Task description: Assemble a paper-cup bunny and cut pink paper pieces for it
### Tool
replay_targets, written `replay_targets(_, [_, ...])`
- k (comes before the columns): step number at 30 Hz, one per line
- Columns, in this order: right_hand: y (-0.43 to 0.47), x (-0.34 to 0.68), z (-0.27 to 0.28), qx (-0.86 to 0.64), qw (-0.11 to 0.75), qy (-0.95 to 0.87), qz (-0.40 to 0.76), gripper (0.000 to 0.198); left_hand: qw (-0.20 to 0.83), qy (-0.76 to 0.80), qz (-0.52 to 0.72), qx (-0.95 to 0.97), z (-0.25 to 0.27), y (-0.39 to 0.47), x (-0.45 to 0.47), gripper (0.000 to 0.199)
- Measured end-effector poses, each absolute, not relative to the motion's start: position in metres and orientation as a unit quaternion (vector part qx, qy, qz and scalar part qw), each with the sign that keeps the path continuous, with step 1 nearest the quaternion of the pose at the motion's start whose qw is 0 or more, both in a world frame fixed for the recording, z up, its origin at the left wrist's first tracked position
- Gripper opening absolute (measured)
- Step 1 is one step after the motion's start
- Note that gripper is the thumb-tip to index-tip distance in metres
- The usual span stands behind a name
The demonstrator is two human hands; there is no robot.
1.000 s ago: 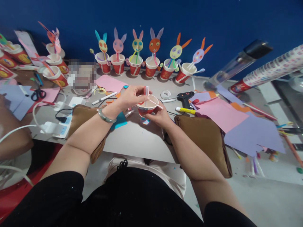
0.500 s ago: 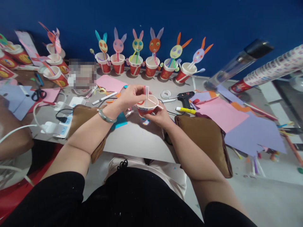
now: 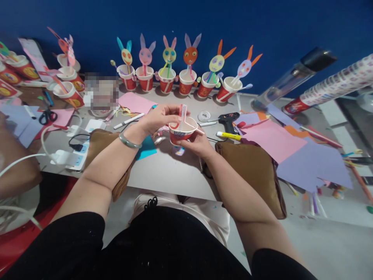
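A red and white paper cup [image 3: 179, 135] is held above the table in front of me, its opening facing up. My right hand [image 3: 198, 143] is closed around its lower right side. Pale bendy drinking straws [image 3: 183, 112] rise from inside the cup, and one bends toward the right rim. My left hand [image 3: 163, 118], with a bangle on the wrist, has thumb and fingers closed at the straws by the left rim. Their exact contact is partly hidden. Something small and colourful [image 3: 178, 149] shows just below the cup.
Several paper cups with rabbit faces [image 3: 190, 83] line the blue wall. A glue gun [image 3: 229, 121], tape roll [image 3: 204, 115] and yellow marker [image 3: 229, 136] lie at right, beyond a brown cushion [image 3: 247, 167]. Left are a power strip [image 3: 80, 155], scissors [image 3: 48, 116] and another person's arm [image 3: 19, 163].
The cup and straws have shifted slightly to the right, and the straws lean a little more that way. Both hands stay at the cup. The other person's arm at far left has moved slightly.
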State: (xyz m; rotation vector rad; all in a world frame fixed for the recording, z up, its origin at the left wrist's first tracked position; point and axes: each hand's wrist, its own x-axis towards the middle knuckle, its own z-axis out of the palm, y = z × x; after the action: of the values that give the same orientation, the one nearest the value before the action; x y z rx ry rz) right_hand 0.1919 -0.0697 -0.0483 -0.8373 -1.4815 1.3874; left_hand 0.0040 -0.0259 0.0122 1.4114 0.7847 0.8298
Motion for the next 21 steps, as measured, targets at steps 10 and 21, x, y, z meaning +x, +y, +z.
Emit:
replay_targets(10, [-0.0702,0.1902,-0.0523,-0.334,0.444,-0.605,0.570,0.097,0.603,0.339,0.310,0.652,0.0148,-0.0241,-0.0002,0.033])
replay_targets(21, [-0.0689,0.1887,-0.0538,-0.329,0.447,-0.610,0.566,0.090,0.506,0.367,0.306,0.718,0.0143,-0.0237,0.0020,0.020])
